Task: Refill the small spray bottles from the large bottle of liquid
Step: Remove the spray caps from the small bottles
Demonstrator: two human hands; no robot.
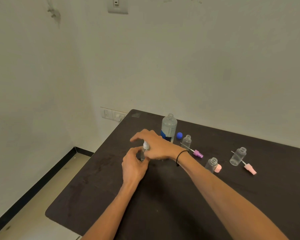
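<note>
The left hand [133,166] is curling round the clear plastic body of a small spray bottle [143,155] standing on the matte dark worktop [163,196], while the right hand [156,144] is pinching its white sprayer top [145,145] from above. Just beyond the right hand, the large bottle [169,128], clear and cylindrical, is standing uncapped beside one round blue cap [179,135]. To the right of the hands, three more open clear bottles are standing, with three pink or purple sprayer heads lying beside them.
</note>
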